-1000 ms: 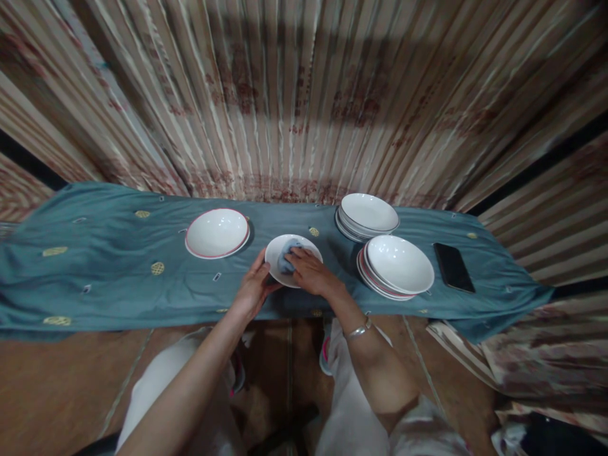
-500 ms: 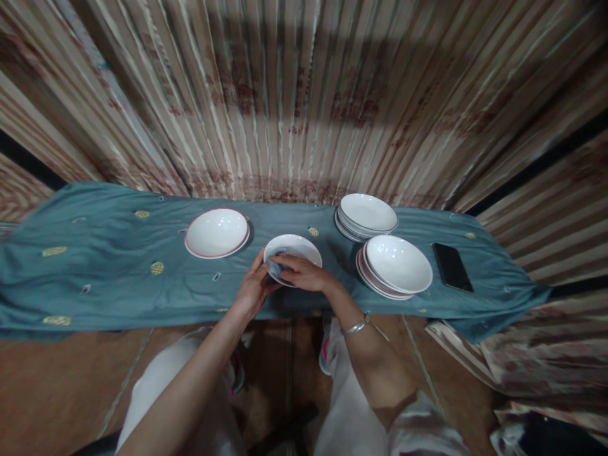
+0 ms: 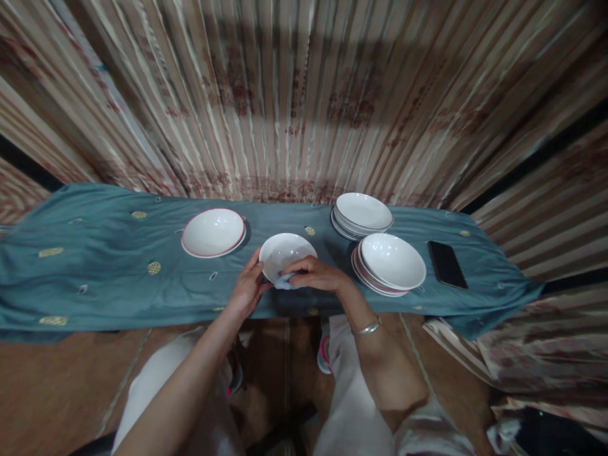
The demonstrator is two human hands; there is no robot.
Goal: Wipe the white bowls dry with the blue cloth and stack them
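White bowl [image 3: 281, 250]: likely stiff, slick, breakable; best held by rim and underside. Gripped in left hand [image 3: 247, 286], with light-blue cloth [image 3: 284, 282] pinched in right hand [image 3: 317, 274].

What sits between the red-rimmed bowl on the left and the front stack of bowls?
In the head view: a white bowl gripped by the left hand, and the right hand holding a bluish cloth at its near rim.

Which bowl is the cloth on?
The middle bowl: the left hand holds it and the right hand has the cloth at its near rim. Neither hand touches the others.
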